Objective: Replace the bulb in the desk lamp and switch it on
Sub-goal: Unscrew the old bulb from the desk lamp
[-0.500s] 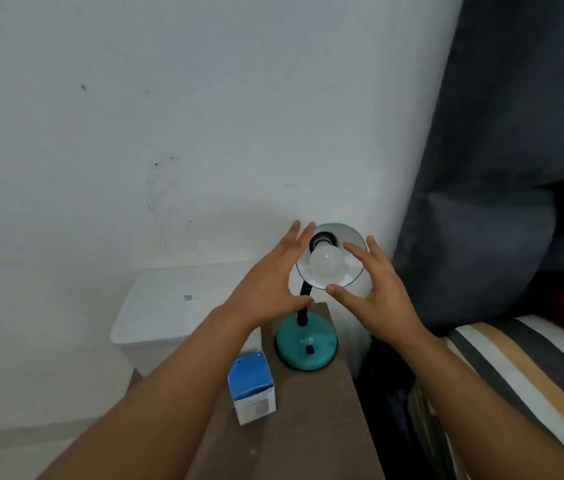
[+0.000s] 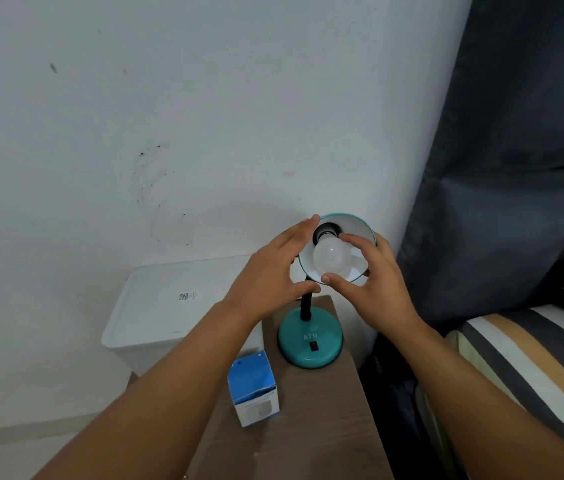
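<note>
- Head view looks down along your two bare forearms to a teal desk lamp [image 2: 310,341] standing at the far end of a narrow brown table [image 2: 308,427].
- Your left hand [image 2: 266,275] reaches to the left rim of the lamp shade [image 2: 360,230]. Its grip is wide: the fingers are stretched out flat along the outside of the shade, the thumb spread low beneath the rim. Whether the fingers press on the shade or only lie beside it cannot be told.
- Your right hand [image 2: 374,282] comes in from the right, its grip curved and half closed around the white bulb [image 2: 331,258]. The forefinger rests on the upper right of the bulb and the thumb tip lies at its lower edge, so the bulb sits between them. The remaining fingers curl behind the shade's right rim.
- The bulb is seated in the dark socket inside the shade, between your two hands, and it is unlit.
- Below both hands, the lamp's black neck runs down to a round teal base with a small black switch [image 2: 314,346] on its near side.
- Near your left forearm, well back from the left grip, a small blue and white box [image 2: 254,389] stands upright on the table.
- Left of the table, beyond the left hand, sits a white lidded bin [image 2: 176,306] against a white wall.
- Right of your right arm hangs a dark grey curtain [image 2: 516,168], with a striped bed cover [image 2: 533,368] below it.
</note>
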